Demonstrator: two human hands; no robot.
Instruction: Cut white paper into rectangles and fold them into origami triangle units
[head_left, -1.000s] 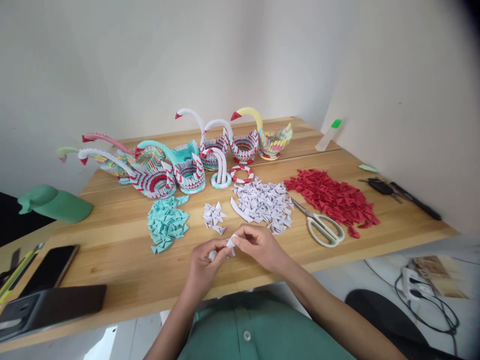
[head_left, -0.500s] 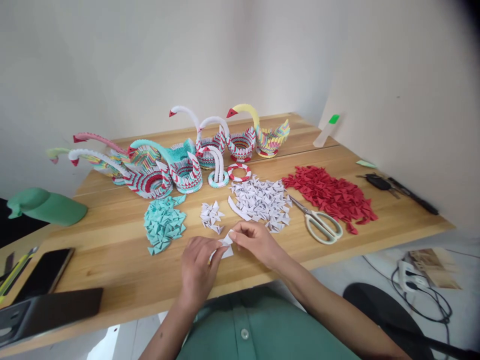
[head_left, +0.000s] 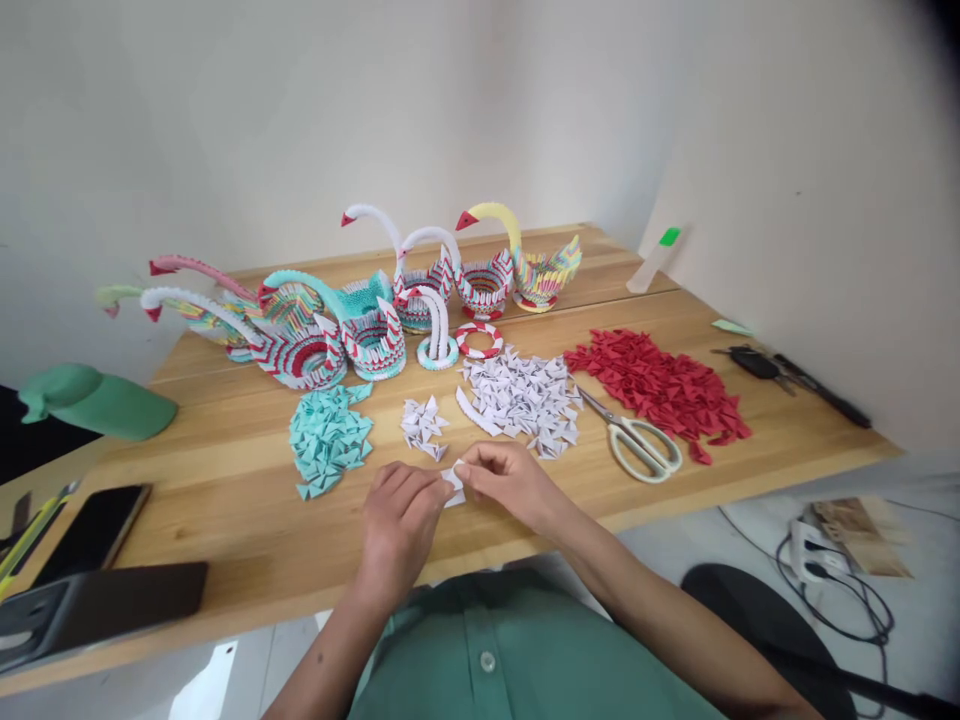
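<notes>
Between my two hands, near the table's front edge, is a small piece of white paper. My left hand pinches its left side between thumb and fingers. On the other side, the thumb and forefinger of my right hand are closed on the same paper. Another white paper lies just below, partly covered by the left hand. Beyond the hands are a small cluster of folded white triangles and a larger white pile. A curved white strip of joined pieces rests beside the larger pile.
Folded paper swans stand along the back. A turquoise pile lies left; a red pile and scissors lie right. A green bottle, a phone, keys and a glue tube are around.
My left fingers have closed in over the paper, and both hands sit slightly closer together. The paper is still held between them. The view has shifted slightly.
</notes>
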